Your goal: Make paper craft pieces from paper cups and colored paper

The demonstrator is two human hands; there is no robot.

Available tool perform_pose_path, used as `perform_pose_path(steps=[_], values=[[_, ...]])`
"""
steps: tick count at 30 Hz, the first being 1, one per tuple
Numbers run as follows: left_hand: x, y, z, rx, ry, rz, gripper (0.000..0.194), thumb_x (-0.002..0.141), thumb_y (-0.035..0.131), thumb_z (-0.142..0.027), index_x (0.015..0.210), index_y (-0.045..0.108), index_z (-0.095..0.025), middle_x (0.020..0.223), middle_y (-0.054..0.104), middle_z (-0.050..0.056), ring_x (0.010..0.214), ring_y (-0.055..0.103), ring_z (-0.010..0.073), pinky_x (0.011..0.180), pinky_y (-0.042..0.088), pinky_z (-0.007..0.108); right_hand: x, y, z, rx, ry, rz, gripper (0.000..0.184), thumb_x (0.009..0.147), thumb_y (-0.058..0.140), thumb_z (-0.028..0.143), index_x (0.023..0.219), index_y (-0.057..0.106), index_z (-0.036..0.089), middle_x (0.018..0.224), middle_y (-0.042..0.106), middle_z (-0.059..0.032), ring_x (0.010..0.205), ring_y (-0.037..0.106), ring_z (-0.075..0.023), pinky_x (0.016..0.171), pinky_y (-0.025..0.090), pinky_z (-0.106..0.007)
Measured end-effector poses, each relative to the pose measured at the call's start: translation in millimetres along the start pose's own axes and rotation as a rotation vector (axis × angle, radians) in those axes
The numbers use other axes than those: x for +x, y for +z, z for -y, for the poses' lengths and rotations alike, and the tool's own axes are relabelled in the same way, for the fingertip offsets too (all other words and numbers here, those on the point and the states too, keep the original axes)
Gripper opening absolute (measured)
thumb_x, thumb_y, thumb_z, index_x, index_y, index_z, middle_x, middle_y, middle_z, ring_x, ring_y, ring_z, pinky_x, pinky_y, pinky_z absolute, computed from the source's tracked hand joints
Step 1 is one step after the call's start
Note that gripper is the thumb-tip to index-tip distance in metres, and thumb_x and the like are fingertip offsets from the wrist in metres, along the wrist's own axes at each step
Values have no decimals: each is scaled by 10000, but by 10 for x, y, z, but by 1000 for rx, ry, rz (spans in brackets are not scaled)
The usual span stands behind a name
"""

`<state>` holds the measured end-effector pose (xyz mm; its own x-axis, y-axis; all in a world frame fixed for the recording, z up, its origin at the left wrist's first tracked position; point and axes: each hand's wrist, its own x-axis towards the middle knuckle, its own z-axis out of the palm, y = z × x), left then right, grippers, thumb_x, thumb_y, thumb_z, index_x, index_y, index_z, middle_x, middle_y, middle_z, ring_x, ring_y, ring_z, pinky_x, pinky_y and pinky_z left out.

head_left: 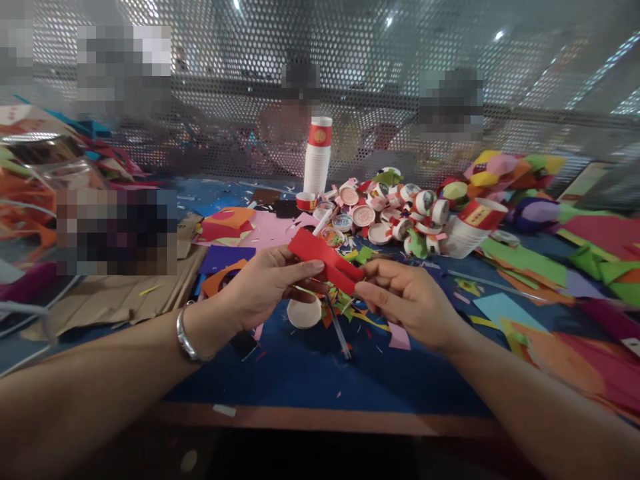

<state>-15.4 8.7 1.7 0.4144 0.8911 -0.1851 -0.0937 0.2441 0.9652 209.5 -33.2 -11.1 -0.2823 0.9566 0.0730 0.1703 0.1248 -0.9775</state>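
Between my two hands, above the blue tabletop, is a folded piece of red paper. My left hand, with a silver bangle at the wrist, pinches its left part between thumb and fingers. At the paper's right end, my right hand closes thumb and fingertips on it. Below the paper lie a white round cup piece, a clear pen-like stick and many coloured paper scraps.
A tall stack of paper cups stands at the back, with a heap of decorated cup pieces beside it. A second cup stack leans at right. Cardboard lies left; coloured paper sheets cover the right.
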Motion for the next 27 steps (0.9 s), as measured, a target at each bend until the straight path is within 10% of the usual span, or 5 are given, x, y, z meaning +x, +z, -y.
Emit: perform_pose_path(steps=[27], values=[[-65, 65, 136, 30, 115, 53, 106, 844, 759, -226, 878, 756, -126, 737, 769, 37, 631, 699, 103, 607, 552, 189, 2, 59, -6, 68, 8, 54, 263, 921, 707, 387, 955, 603, 148, 627, 540, 63, 471, 375, -29, 381, 191, -189]])
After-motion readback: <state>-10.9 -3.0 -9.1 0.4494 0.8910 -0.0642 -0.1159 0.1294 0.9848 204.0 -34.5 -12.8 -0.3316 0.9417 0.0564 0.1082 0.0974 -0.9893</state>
